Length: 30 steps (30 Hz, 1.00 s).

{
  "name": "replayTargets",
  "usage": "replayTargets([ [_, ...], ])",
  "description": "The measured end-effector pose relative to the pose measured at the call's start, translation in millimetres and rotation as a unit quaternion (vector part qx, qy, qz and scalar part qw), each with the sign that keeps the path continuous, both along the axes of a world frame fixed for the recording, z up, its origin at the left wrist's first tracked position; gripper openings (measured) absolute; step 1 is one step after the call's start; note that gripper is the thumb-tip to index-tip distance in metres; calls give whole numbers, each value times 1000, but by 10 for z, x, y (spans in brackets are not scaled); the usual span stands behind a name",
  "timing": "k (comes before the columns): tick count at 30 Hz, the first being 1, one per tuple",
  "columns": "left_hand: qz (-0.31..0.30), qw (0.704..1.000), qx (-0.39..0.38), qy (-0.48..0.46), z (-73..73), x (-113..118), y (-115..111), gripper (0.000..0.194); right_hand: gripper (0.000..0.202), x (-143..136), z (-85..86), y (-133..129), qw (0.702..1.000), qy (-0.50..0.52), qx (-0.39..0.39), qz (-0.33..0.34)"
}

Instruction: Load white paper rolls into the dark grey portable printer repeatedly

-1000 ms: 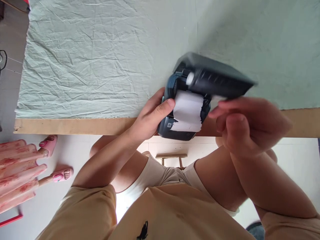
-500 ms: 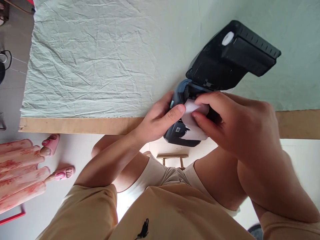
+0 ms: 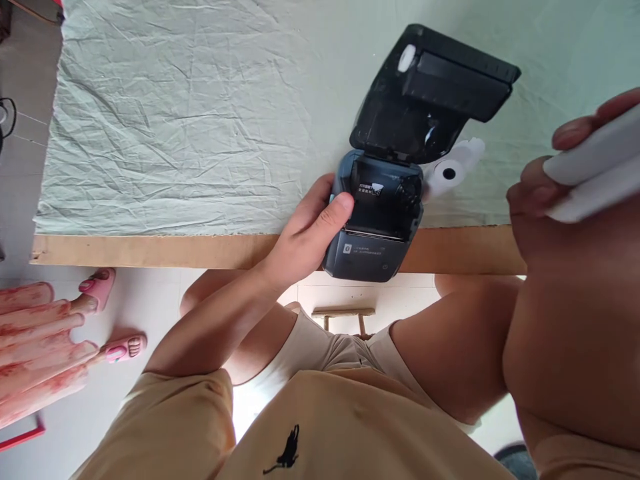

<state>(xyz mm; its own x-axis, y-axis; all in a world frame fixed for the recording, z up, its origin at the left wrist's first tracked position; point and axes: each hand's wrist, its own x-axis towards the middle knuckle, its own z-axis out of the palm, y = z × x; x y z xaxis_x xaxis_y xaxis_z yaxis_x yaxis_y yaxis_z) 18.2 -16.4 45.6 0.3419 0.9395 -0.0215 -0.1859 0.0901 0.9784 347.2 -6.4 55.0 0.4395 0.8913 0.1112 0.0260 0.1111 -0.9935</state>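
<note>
My left hand (image 3: 313,233) grips the left side of a dark blue-black portable label printer (image 3: 373,260), its thumb on the rim. The printer's black lid (image 3: 430,87) is swung up, and the compartment shows no roll inside. At the right edge, my right hand (image 3: 540,200) is closed on a white paper roll (image 3: 595,150), partly cut off by the frame and a little blurred. Its paper shows as two pale bands between the fingers. Another white paper roll (image 3: 450,172) with a dark core hole lies on the cloth just right of the printer, partly behind the lid.
A wrinkled pale green cloth (image 3: 190,120) covers the table, with a bare wooden front edge (image 3: 150,250). Below is a wooden stool (image 3: 345,312). At left, another person's pink-slippered feet (image 3: 125,348) and patterned skirt (image 3: 40,347) are visible.
My right hand has drawn the paper out of the printer compartment and moved right with it. The printer has shifted slightly left, and the other roll behind it now shows.
</note>
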Motion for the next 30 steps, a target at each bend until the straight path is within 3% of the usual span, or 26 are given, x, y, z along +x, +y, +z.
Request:
replayTargets([
  [3,1,1000,-10,-1,8,5,12,67,37,65,-231,164,998,-19,27,-47],
  [5,-4,1000,-11,-5,7,12,16,69,32,101,-272,127,988,-129,57,-60],
  [8,-9,1000,-16,-12,-3,18,17,65,33,248,-265,18,939,-340,45,-16],
  [11,-4,1000,-16,-14,-6,16,16,61,53,418,-335,13,898,-439,-1,25],
  [15,-14,999,-31,-18,-1,11,13,64,87,498,-476,64,874,-482,-54,-42],
  [17,-13,999,-39,-26,-4,10,10,62,95,485,-462,34,862,-504,-35,-48],
  [19,-10,999,-36,-32,-10,12,6,60,83,415,-386,-35,847,-526,59,-53],
  [22,-6,999,-21,-30,-12,15,-2,61,45,150,-270,-150,839,-480,244,-75],
  [24,-3,1000,-16,-18,-2,13,-8,65,44,-87,-250,-194,860,-444,251,-18],
  [25,-2,1000,-17,-10,6,11,-11,67,46,-192,-258,-199,866,-453,213,10],
  [28,0,1000,-20,12,29,-2,-17,70,53,-375,-307,-173,845,-500,155,108],
  [30,-2,1000,-22,14,32,-10,-21,70,47,-394,-320,-155,845,-504,127,126],
])
